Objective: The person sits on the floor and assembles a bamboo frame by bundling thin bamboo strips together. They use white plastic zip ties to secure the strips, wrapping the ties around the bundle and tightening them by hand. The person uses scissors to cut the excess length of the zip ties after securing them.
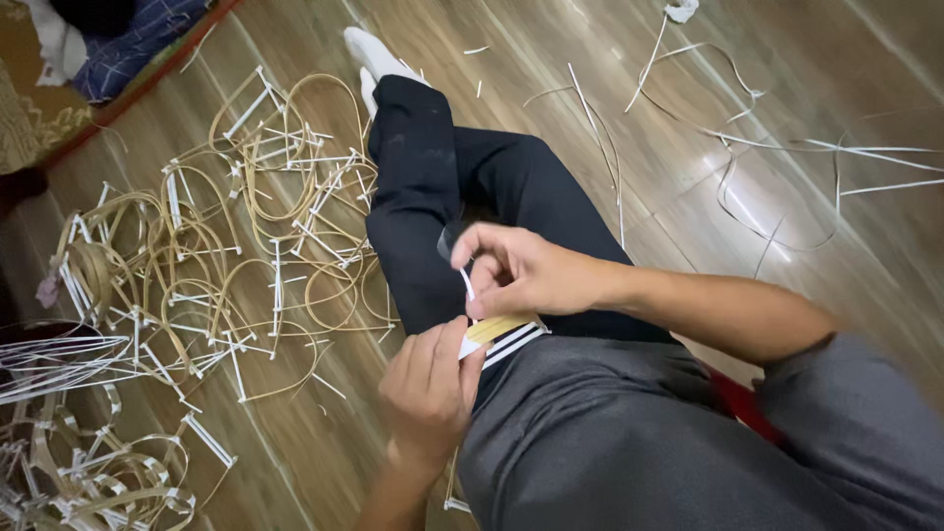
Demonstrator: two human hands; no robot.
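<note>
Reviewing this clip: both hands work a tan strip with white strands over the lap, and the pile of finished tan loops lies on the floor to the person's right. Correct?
Not quite. In the head view the left hand and right hand do work the tan strip over the lap, but the pile of loops lies to the person's left.

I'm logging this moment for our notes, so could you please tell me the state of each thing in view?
Left hand: closed on the tan strip's end.
Right hand: pinching the white strand.
Tan strip: flat, held over the lap.
White strand: pulled upright from the strip.
Bent loops: piled on the floor.
Loose strips: scattered on the floor.
</note>
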